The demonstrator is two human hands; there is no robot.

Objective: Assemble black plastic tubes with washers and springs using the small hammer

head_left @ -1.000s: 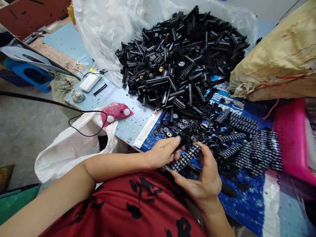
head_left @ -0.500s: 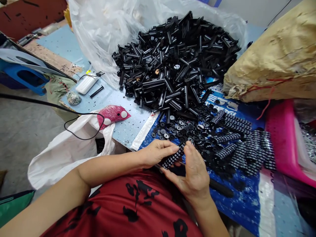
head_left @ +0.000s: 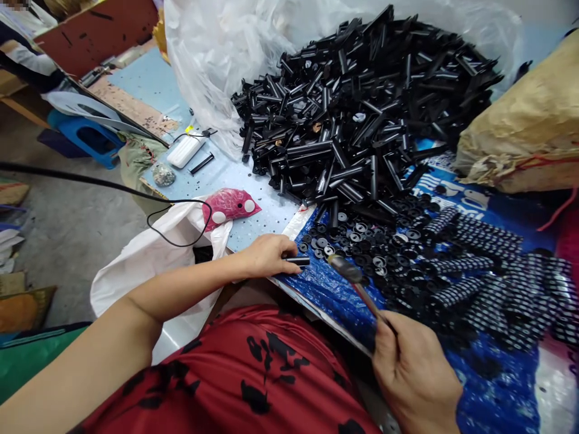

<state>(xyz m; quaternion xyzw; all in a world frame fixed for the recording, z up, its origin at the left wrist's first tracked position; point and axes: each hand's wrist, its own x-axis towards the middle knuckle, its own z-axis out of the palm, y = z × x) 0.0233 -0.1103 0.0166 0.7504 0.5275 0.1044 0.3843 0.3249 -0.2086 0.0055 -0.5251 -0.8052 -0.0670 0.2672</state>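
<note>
My left hand is closed around a short black tube, which lies sideways over the near edge of the blue sheet. My right hand grips the thin handle of a small hammer. Its worn metal head hangs slightly apart from the tube, to its right. Beyond the hammer lie several small black discs with centre holes. On the right, black rolls with white-square patterning lie in a heap.
A big mound of black plastic tubes rises from a clear plastic bag. At right stands a tan sack. A pink packet, a white power bank and a black cable lie left. A white bag hangs by the table edge.
Both hands were together on a white-patterned black strip. They have since parted: the left went left and now has a black tube, while the right moved right and took up the hammer.
</note>
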